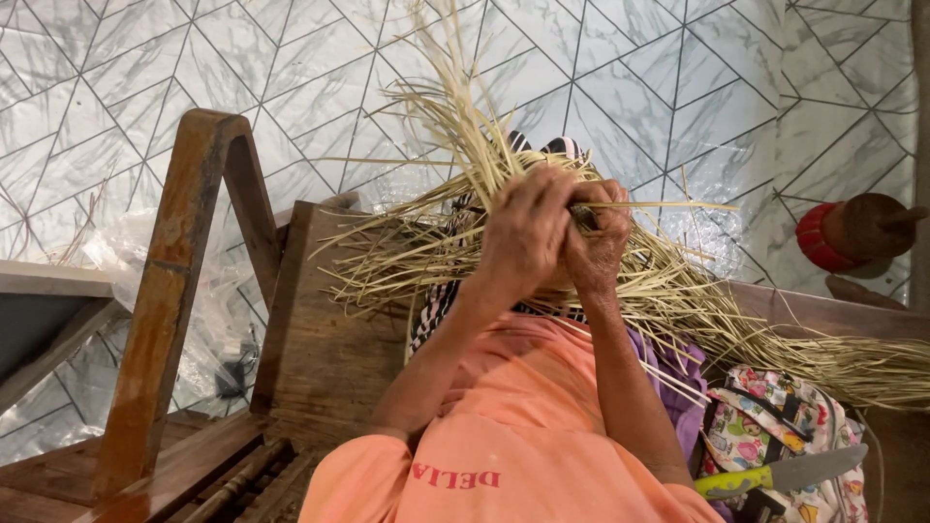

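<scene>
Above the lap, the left hand [528, 232] and right hand [596, 242] press together, each grip clenched on a bundle of pale straw strips [678, 291] that fans over a wooden bench [320, 339]. Near the right elbow, a knife [780, 475] with a yellow-green handle lies on a flower-print bag [765, 416]. Crumpled clear plastic [208, 320] sits left.

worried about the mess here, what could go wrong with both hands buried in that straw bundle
Loose ends: the straw strips fan out in all directions, so strands could slip from the grip of the left hand and right hand or snag on the wooden chair frame.
The knife lies bare-bladed on the patterned bag near the right elbow, so a bump might cut.
</scene>
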